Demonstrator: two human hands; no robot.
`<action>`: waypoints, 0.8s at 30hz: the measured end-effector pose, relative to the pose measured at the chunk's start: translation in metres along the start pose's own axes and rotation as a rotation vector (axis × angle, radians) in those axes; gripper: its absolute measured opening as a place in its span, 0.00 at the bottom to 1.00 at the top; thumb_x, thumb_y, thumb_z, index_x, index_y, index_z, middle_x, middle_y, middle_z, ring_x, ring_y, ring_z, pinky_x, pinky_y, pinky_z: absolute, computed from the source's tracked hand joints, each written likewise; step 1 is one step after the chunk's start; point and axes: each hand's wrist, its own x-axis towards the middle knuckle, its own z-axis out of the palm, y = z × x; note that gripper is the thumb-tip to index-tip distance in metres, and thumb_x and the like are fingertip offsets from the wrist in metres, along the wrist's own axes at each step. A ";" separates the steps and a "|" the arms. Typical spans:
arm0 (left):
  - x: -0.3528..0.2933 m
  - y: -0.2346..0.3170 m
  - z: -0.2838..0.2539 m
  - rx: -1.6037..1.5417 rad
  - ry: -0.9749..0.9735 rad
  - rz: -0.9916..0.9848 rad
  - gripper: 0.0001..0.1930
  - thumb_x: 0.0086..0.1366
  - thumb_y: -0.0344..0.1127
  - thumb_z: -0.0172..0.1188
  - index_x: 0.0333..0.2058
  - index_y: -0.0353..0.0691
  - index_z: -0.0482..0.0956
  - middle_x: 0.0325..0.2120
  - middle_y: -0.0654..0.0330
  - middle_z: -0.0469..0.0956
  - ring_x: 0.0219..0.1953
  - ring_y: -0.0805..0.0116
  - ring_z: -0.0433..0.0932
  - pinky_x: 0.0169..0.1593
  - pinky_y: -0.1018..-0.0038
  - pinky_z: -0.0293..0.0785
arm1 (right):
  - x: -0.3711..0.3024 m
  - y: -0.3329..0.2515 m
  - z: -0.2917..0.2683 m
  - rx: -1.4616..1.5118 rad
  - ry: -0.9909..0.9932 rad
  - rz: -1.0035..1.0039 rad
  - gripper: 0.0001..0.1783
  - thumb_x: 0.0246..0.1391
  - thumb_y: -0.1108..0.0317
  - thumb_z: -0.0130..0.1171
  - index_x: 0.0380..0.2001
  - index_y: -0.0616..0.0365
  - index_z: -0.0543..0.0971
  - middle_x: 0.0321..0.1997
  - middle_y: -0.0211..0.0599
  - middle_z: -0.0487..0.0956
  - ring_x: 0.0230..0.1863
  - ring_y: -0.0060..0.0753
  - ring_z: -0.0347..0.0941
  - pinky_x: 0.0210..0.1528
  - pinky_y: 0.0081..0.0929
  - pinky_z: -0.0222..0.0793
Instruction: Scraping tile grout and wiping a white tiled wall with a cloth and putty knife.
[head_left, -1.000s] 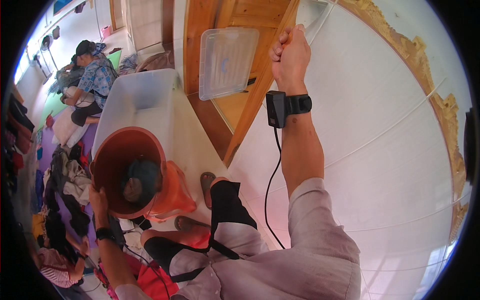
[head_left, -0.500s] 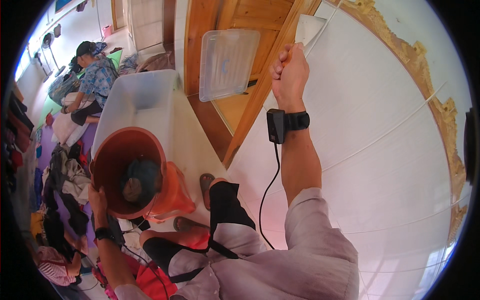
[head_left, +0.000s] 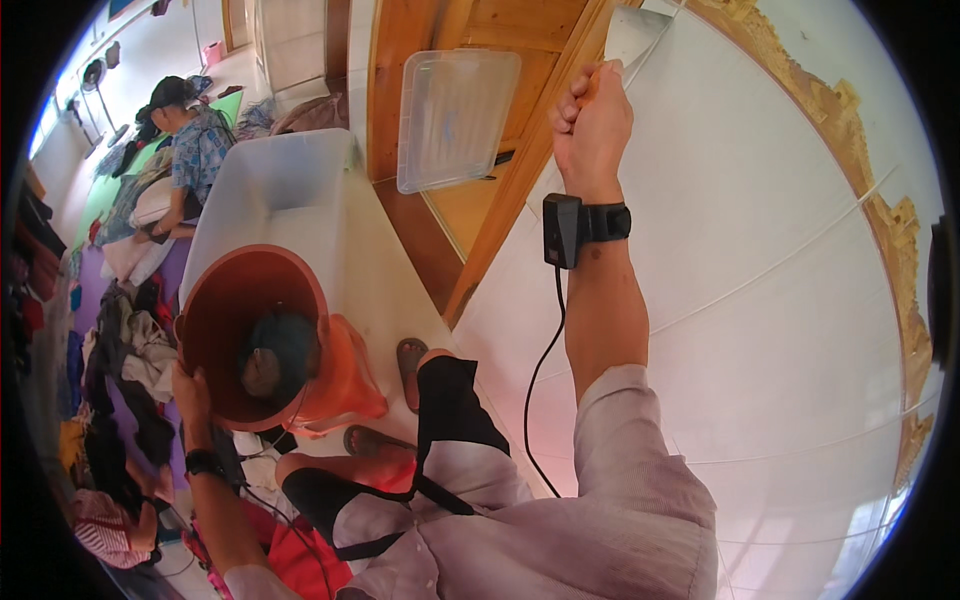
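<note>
The left hand (head_left: 192, 392) is holding the rim of a big orange bucket (head_left: 262, 340), down low on the person's left side. The fingers are curling around the near edge. The bucket is tipping so its open mouth is facing up at the camera, and something dark (head_left: 272, 350) is lying inside it. Its long way is running from the mouth down to the bottom, leaning toward the floor (head_left: 380, 270).

The right hand (head_left: 592, 120) is reaching up high, closed in a tight fist by the wooden door frame (head_left: 520, 170). It is gripping something there, but I cannot tell what. This hand is well apart from the bucket, so the left hand is the nearer one.

A clear plastic lid (head_left: 455, 118) is leaning on the wooden door, just left of the fist. A big clear bin (head_left: 270, 185) is sitting behind the bucket. Another person (head_left: 190, 140) is sitting farther back.
</note>
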 end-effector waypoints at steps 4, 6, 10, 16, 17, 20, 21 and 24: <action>0.000 0.008 0.003 -0.028 0.040 0.043 0.14 0.61 0.32 0.57 0.43 0.32 0.71 0.40 0.40 0.76 0.46 0.38 0.74 0.50 0.57 0.68 | -0.003 0.006 -0.010 0.024 -0.028 -0.005 0.18 0.67 0.51 0.46 0.32 0.55 0.68 0.23 0.26 0.65 0.17 0.19 0.56 0.17 0.21 0.50; -0.002 0.015 0.004 -0.021 0.034 0.029 0.14 0.61 0.32 0.57 0.44 0.31 0.71 0.40 0.40 0.76 0.46 0.38 0.74 0.49 0.57 0.68 | -0.008 0.011 -0.014 0.006 0.004 0.021 0.18 0.67 0.51 0.46 0.32 0.55 0.68 0.23 0.26 0.65 0.17 0.19 0.56 0.17 0.21 0.50; -0.001 0.013 0.002 -0.066 0.002 0.033 0.14 0.61 0.31 0.56 0.44 0.31 0.71 0.40 0.40 0.76 0.46 0.38 0.74 0.50 0.57 0.68 | 0.004 0.004 -0.010 -0.041 -0.018 -0.032 0.18 0.67 0.51 0.46 0.32 0.55 0.68 0.23 0.26 0.65 0.16 0.19 0.56 0.17 0.20 0.49; 0.002 0.002 0.003 0.014 0.021 0.008 0.16 0.62 0.29 0.55 0.49 0.34 0.73 0.45 0.44 0.77 0.49 0.44 0.75 0.52 0.60 0.69 | 0.001 0.015 -0.008 -0.030 0.017 0.027 0.19 0.67 0.50 0.45 0.32 0.55 0.69 0.22 0.26 0.66 0.16 0.19 0.57 0.16 0.19 0.49; 0.000 0.014 0.004 -0.023 0.007 -0.008 0.16 0.62 0.29 0.55 0.49 0.33 0.73 0.44 0.44 0.77 0.49 0.44 0.75 0.52 0.60 0.69 | -0.005 0.022 -0.018 -0.024 0.024 0.081 0.19 0.67 0.50 0.45 0.33 0.55 0.69 0.23 0.25 0.66 0.16 0.18 0.57 0.16 0.19 0.49; -0.001 0.015 0.004 -0.034 0.008 0.022 0.15 0.63 0.30 0.55 0.48 0.33 0.73 0.43 0.44 0.77 0.48 0.44 0.75 0.51 0.60 0.69 | -0.019 0.036 -0.029 -0.080 0.057 0.093 0.19 0.67 0.50 0.45 0.33 0.55 0.69 0.23 0.25 0.66 0.16 0.18 0.57 0.16 0.19 0.49; 0.000 0.013 0.004 -0.011 0.019 0.071 0.15 0.63 0.30 0.55 0.48 0.33 0.73 0.43 0.44 0.77 0.48 0.44 0.76 0.51 0.60 0.69 | -0.017 0.037 -0.029 -0.051 0.049 0.097 0.18 0.67 0.51 0.46 0.33 0.55 0.69 0.23 0.25 0.66 0.16 0.18 0.57 0.16 0.20 0.49; 0.002 -0.010 0.003 -0.016 0.024 0.010 0.15 0.63 0.30 0.55 0.48 0.34 0.73 0.42 0.44 0.78 0.48 0.45 0.76 0.51 0.60 0.69 | -0.006 0.026 -0.013 -0.021 0.014 0.059 0.18 0.66 0.51 0.47 0.34 0.55 0.69 0.23 0.25 0.66 0.16 0.18 0.57 0.16 0.20 0.49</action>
